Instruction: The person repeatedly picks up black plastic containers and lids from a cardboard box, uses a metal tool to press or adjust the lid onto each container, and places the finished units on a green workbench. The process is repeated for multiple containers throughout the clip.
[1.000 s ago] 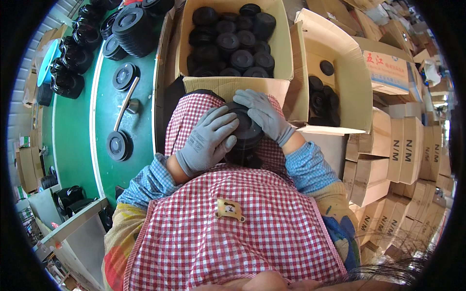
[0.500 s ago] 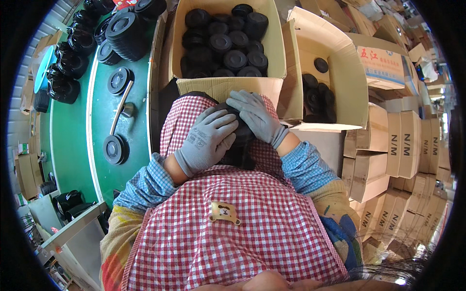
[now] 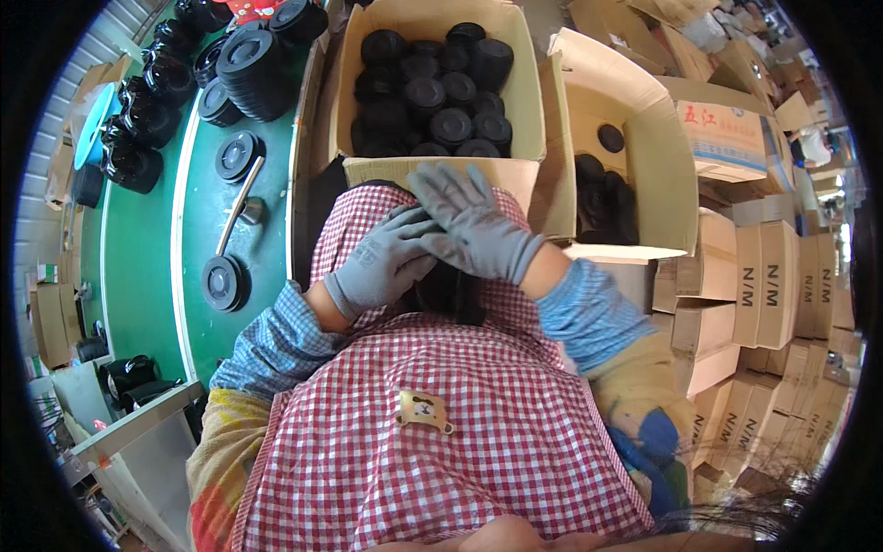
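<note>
So, closest in is the red-and-white checked apron [image 3: 441,469], and up on the lap there's a dark piece [image 3: 449,296], mostly covered by the hands, so no clue on its full shape. The left hand [image 3: 382,262], in a grey glove, lies to the left of it with the fingers bent; can't tell if it's actually gripping anything. The right hand [image 3: 475,225], gloved too, crosses over the left one's fingertips, fingers spread, not pinching anything I can see.

My guess: the step in hand is two-handed work on that lap piece. The next move probably calls for uncrossing the hands to get a clear grip on it.

Over on the green table [image 3: 138,294], toward its right edge, there's a near black disc [image 3: 222,282], then a thin stick [image 3: 237,207] running up to a far black disc [image 3: 237,156]. Past the knees, the right-hand box [image 3: 667,175] has black pieces [image 3: 602,207] heaped in its near left corner. The bigger box [image 3: 441,172] straight ahead is loaded with round black pieces [image 3: 451,127]. Farther up the table's right edge: a disc stack [image 3: 250,74].
</note>
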